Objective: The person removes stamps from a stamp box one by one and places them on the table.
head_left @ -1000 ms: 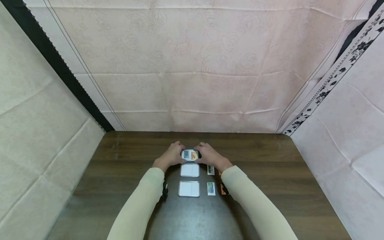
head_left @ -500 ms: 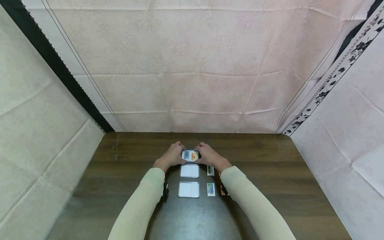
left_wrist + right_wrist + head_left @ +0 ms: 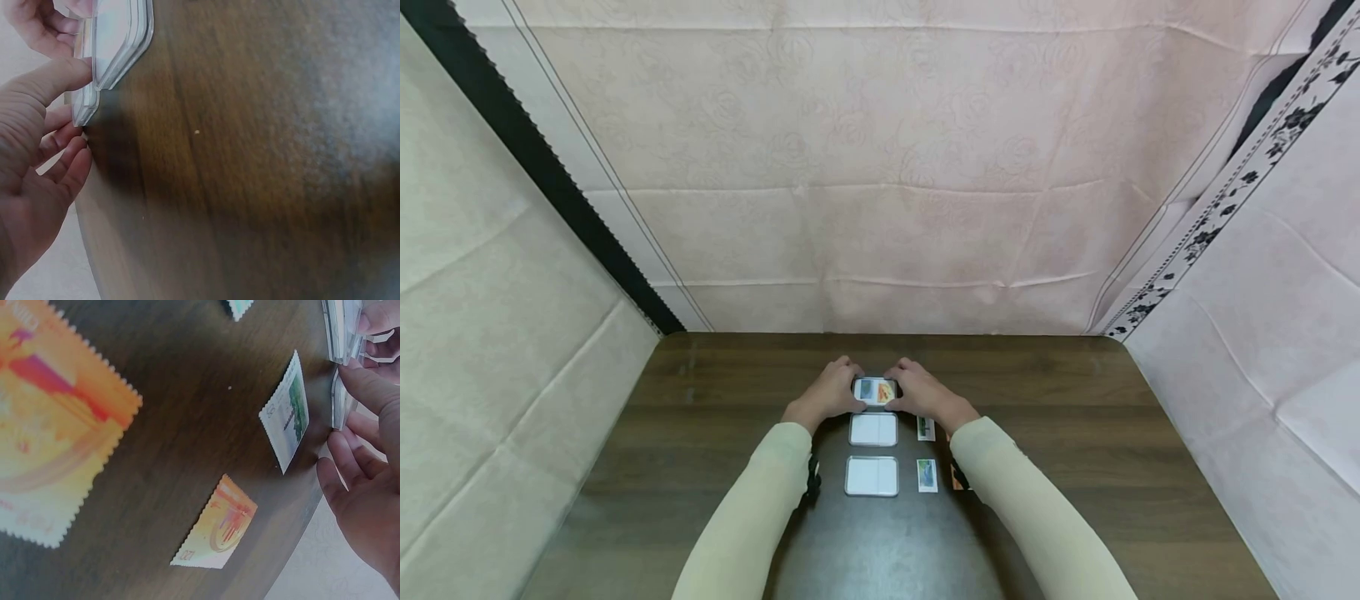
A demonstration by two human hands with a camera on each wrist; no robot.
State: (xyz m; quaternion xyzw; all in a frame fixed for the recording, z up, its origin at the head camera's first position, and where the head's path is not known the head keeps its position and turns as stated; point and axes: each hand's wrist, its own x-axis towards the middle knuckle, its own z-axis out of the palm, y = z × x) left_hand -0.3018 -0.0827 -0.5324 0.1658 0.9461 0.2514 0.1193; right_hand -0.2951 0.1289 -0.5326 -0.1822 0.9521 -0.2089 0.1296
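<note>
In the head view, my left hand (image 3: 831, 392) and right hand (image 3: 922, 392) grip opposite ends of a small clear stamp case (image 3: 876, 391), the farthest of three in a column. Two stamps show side by side in it, one bluish and one orange. The left wrist view shows thumb and fingers at the corner of this clear case (image 3: 86, 107). From the right wrist, the thumb presses the near edge of the case (image 3: 339, 403) while fingers curl behind it. A second case (image 3: 873, 429) lies just in front of the held one, and a third case (image 3: 872, 477) nearer me.
Right of the cases lie a green stamp (image 3: 926, 428) and a blue stamp (image 3: 927, 476). Orange stamps (image 3: 215, 525) lie farther right, partly hidden by my right arm in the head view. The wooden table (image 3: 715, 433) ends at a pale cloth wall (image 3: 880, 250).
</note>
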